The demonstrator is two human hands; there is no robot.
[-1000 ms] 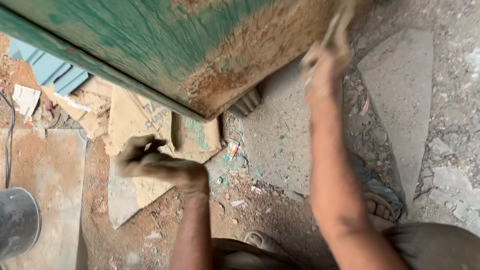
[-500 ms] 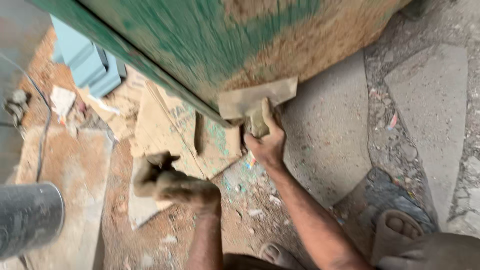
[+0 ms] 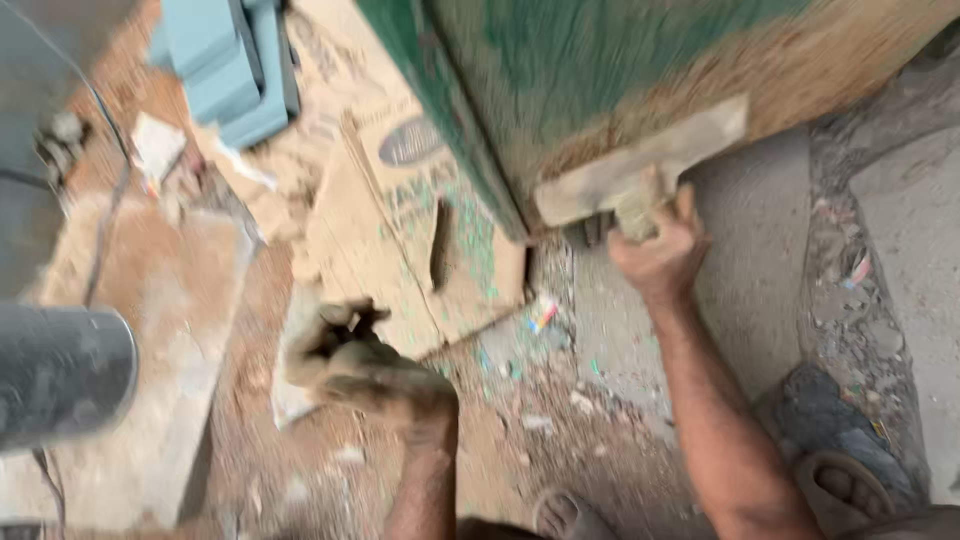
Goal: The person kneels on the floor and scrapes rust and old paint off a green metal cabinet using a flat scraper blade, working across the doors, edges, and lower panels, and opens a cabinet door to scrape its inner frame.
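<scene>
Right hand (image 3: 660,250) is closed round the handle of a broad flat scraper blade (image 3: 640,165); the blade edge is held against the lower part of a green painted panel (image 3: 600,70).

Left hand (image 3: 345,350) is coated in grey-brown dust and curled loosely, fingers bent inward. Whether anything is held in it cannot be told; the view is motion-blurred. It hangs above the ground, well apart from the panel.

Progress, judged from the surface: a wide band along the panel's lower edge is already bare and brown, with paint gone. Green paint is left over most of the upper area, streaked and thinned in places. Green flecks (image 3: 500,365) are scattered on the ground below. Much of the panel is judged still to be stripped.

Surroundings: flattened cardboard (image 3: 400,230) lies under the panel's corner, dusted with green specks. Pale blue blocks (image 3: 225,70) are stacked at upper left. A dark grey cylinder (image 3: 60,375) sits at the left edge, with a thin cable (image 3: 105,200) nearby. A sandalled foot (image 3: 850,490) is seen at lower right on rough stone paving (image 3: 900,200).

Obstructions: none are seen between blade and panel; the cardboard lies just beside the working corner.
</scene>
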